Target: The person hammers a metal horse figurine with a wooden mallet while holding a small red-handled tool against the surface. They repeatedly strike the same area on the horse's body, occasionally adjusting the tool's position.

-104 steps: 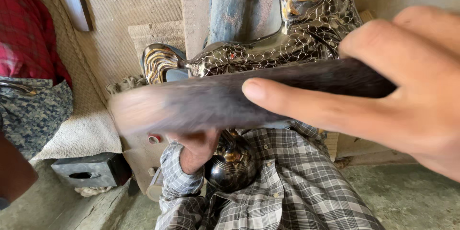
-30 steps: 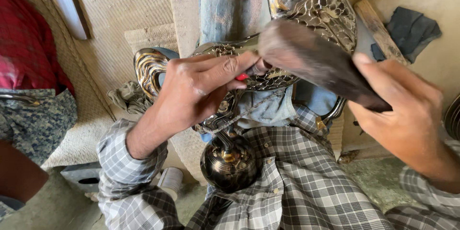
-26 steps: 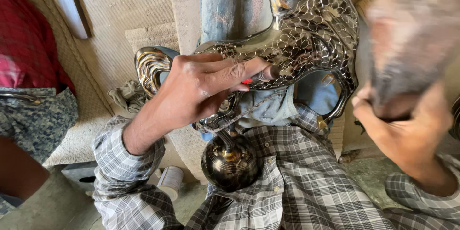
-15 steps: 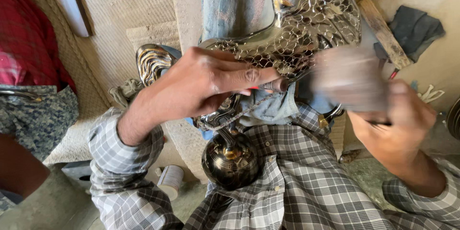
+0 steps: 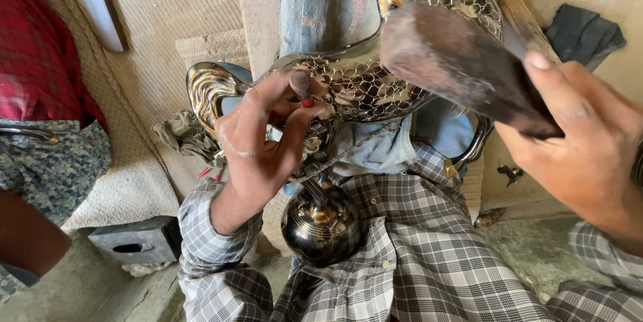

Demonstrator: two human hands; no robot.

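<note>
My left hand (image 5: 268,138) pinches a small metal punch (image 5: 301,87) with a red band, its tip set on the netted surface of an ornate silver and gold metal piece (image 5: 375,81) that lies across my lap. My right hand (image 5: 583,154) grips a dark wooden mallet (image 5: 455,60), raised above the metal piece to the right of the punch. A round dark metal knob (image 5: 321,225) of the piece hangs near my checked shirt.
A person in red and patterned cloth (image 5: 40,94) sits at the left. A grey metal block (image 5: 137,241) lies at the lower left. A wooden stick (image 5: 526,17) and a dark cloth (image 5: 586,27) lie at the upper right. Woven matting (image 5: 167,7) covers the floor behind.
The mallet has swung down onto the work and risen again in my right hand. My left hand has kept the punch on the metal piece, shifting slightly.
</note>
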